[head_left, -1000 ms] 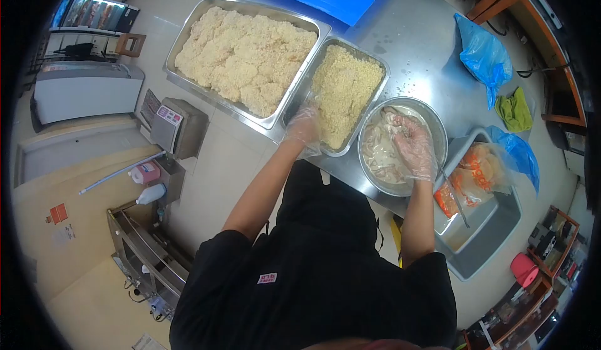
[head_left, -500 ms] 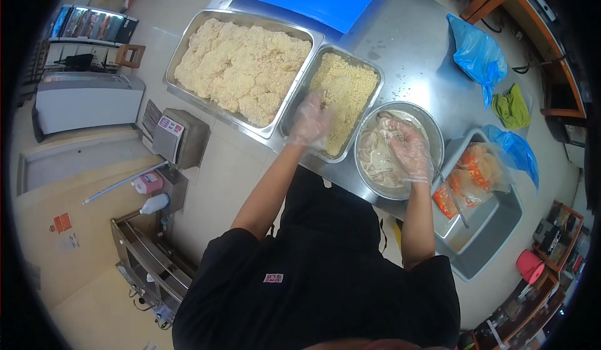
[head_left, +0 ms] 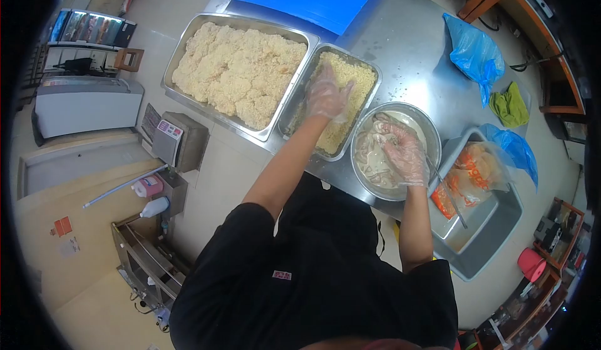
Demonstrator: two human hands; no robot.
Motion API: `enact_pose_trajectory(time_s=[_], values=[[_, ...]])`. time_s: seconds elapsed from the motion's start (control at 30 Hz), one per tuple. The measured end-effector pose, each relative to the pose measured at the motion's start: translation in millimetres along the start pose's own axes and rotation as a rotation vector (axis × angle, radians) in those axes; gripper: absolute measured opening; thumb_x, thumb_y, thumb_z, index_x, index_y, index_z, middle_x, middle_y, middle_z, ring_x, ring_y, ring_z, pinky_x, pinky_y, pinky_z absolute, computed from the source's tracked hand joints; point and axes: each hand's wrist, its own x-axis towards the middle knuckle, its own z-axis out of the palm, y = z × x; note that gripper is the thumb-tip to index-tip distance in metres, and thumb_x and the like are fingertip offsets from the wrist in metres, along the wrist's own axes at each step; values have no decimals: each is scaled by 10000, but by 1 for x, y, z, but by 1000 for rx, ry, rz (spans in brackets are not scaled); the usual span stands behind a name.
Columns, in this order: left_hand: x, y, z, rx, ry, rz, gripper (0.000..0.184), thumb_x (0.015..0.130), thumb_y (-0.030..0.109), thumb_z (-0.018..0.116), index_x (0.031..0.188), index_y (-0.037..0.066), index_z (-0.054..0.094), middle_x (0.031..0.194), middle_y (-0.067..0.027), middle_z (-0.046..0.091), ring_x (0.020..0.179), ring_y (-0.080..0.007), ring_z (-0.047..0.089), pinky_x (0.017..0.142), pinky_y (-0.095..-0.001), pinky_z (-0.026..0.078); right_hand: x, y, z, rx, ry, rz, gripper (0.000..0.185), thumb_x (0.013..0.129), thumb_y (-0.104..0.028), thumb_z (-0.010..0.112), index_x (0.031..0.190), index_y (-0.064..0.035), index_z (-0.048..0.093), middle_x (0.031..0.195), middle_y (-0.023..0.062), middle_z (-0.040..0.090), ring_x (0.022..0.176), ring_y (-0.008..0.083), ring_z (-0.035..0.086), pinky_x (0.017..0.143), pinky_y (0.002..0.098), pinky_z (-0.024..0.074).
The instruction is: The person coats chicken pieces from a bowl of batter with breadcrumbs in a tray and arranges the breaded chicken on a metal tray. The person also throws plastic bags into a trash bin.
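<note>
Milky, wet pieces (head_left: pixel 372 157) lie in the round metal bowl (head_left: pixel 431 126), and from my remote seat I judge them soft, limp and slippery, probably light one at a time; I'd take hold around the thick middle with several fingers, since a pinch at one end would likely slide. The gloved right hand (head_left: pixel 405 155) curls over them, though I cannot tell whether it clasps any. I see the left hand (head_left: pixel 328 96), fingers spread apart, at the yellowish crumbs (head_left: pixel 358 75) in the smaller tray (head_left: pixel 295 113); those look dry and loose, better scooped than pinched.
</note>
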Motion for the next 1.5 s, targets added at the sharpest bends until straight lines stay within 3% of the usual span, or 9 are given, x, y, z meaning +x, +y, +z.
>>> enact_pose_trajectory(time_s=[0.17, 0.27, 0.57, 0.67, 0.77, 0.87, 0.97, 1.17, 1.5], values=[[-66, 18, -52, 309, -283, -121, 1145, 905, 774, 498, 1584, -97, 198, 1594, -311, 342, 1508, -393, 323, 1220, -464, 304, 1, -1, -4, 1, -6, -21, 380, 885, -243, 726, 1238, -102, 716, 1320, 188, 671, 1258, 381, 611, 1081, 433, 462], [-79, -9, -28, 249, -162, -28, 1073, 801, 632, 750, 1519, -73, 377, 1563, -300, 378, 1432, -377, 436, 1174, -450, 375, 3, 3, -4, 55, -17, 8, 377, 887, -255, 731, 1230, -98, 719, 1302, 189, 681, 1254, 378, 615, 1075, 430, 467], [-68, -55, 1, 23, -188, -116, 758, 856, 459, 792, 1357, -42, 524, 1152, -237, 695, 1065, -359, 699, 947, -413, 552, 4, -3, -4, 6, 2, -35, 388, 899, -294, 741, 1227, -87, 724, 1292, 192, 688, 1229, 363, 636, 1063, 419, 475], [-79, -4, -84, -422, -236, -105, 618, 908, 294, 725, 1354, -84, 524, 1284, -283, 632, 1221, -367, 627, 1000, -419, 530, 4, -1, -1, 52, -28, 142, 341, 907, -193, 759, 1224, -71, 733, 1239, 132, 724, 1179, 232, 658, 1034, 344, 481], [-85, -31, -11, -951, -58, 229, 777, 970, 336, 676, 1518, -79, 316, 1503, -293, 470, 1373, -371, 518, 1113, -450, 448, 5, 8, 3, 36, 7, 41, 339, 909, -189, 753, 1224, -66, 733, 1236, 129, 727, 1176, 222, 659, 1031, 340, 483], [-93, -30, 16, -20, 22, 296, 820, 1017, 340, 588, 1592, -70, 173, 1655, -277, 234, 1525, -427, 269, 1250, -468, 251, 4, 7, 1, 23, -6, 52, 338, 910, -178, 747, 1223, -53, 728, 1238, 132, 725, 1187, 231, 656, 1039, 346, 480], [-69, -17, 21, 4, -10, 267, 817, 1057, 406, 465, 1613, -65, 95, 1686, -259, 159, 1560, -456, 127, 1285, -472, 114, 2, 8, 0, 15, -18, 41, 401, 900, -294, 742, 1243, -88, 712, 1303, 190, 684, 1245, 360, 629, 1068, 421, 473], [19, 10, 26, 205, 44, 247, 804, 1064, 473, 364, 1620, -46, 103, 1699, -228, 143, 1563, -439, 144, 1274, -517, 141, 1, 14, 5, 64, -21, -13, 387, 909, -280, 741, 1244, -88, 712, 1325, 198, 669, 1269, 374, 607, 1086, 419, 461], [-48, -1, -46, -21, -45, 87, 907, 992, 524, 555, 1608, -36, 194, 1677, -276, 150, 1573, -357, 165, 1276, -445, 182, -3, 0, -9, 26, -3, -6, 395, 885, -238, 733, 1246, -80, 707, 1288, 198, 685, 1242, 361, 630, 1066, 418, 477]])
